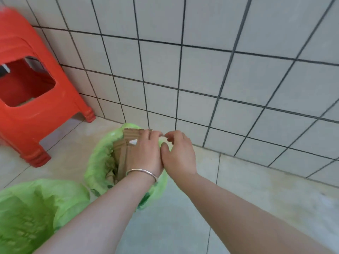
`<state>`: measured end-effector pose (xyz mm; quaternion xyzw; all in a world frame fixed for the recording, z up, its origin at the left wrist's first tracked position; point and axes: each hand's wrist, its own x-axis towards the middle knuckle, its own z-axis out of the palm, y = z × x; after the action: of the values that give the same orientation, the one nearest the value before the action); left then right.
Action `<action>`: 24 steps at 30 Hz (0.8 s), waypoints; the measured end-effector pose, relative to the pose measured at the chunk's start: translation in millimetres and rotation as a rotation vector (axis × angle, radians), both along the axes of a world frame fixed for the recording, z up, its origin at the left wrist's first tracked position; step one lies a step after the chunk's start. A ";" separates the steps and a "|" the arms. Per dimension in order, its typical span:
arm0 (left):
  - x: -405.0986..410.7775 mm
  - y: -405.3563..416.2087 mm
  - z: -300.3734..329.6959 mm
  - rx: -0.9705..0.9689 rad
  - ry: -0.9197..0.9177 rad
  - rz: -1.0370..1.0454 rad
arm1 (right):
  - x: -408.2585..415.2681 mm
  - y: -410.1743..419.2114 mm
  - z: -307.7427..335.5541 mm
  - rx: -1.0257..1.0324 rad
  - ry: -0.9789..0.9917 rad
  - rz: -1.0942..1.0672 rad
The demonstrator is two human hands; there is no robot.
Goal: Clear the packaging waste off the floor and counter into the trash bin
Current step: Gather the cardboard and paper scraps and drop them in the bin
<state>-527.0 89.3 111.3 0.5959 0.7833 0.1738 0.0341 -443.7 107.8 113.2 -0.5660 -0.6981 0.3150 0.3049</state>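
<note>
Your left hand [145, 153] lies flat on the brown cardboard [124, 153], fingers straight, pushing it down into the trash bin [102, 158]. It wears a silver bracelet [142, 172] at the wrist. Your right hand [177, 154] is just beside it, touching it at the thumb. Its fingers are bent, and the tips seem to pinch something thin at the far edge, maybe the green bag [161, 187] or a corner of the cardboard. I cannot tell which, because the picture is blurry there.

To do this step well, I think you should keep the flat hand on the middle of the cardboard and push straight down, slowly. The bag is thin, and a hard cardboard corner could poke a hole in it. Hold the bag rim with your right hand so it does not slip into the bin with the waste.

The bin stands on the floor close to the tiled wall [201, 70]. The cardboard fills most of it and sticks up above the rim, so it looks nearly full. A second bin [33, 213] with a green bag is near your left arm. You cannot see what is inside that one. A red stool [36, 110] stands farther left.
</note>
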 end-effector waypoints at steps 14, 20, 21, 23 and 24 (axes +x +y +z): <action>442.3 -36.3 61.0 -0.052 0.025 -0.736 | 441.1 -88.0 56.7 0.005 -0.027 -0.595; 613.2 -102.8 44.3 -0.126 -0.083 -0.898 | 602.3 -169.8 48.0 -0.040 0.107 -0.815; 636.4 -114.1 38.4 -0.150 -0.094 -0.914 | 624.4 -183.3 42.9 -0.045 0.126 -0.834; 680.0 -137.4 25.9 -0.205 -0.123 -0.933 | 666.7 -208.1 31.0 -0.076 0.158 -0.865; 699.8 -148.0 19.2 -0.228 -0.133 -0.941 | 686.1 -218.6 23.9 -0.091 0.172 -0.878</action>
<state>172.8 -58.7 130.5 0.8653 0.4392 0.0903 0.2240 242.4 -110.8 137.0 -0.7931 -0.3494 0.2323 0.4415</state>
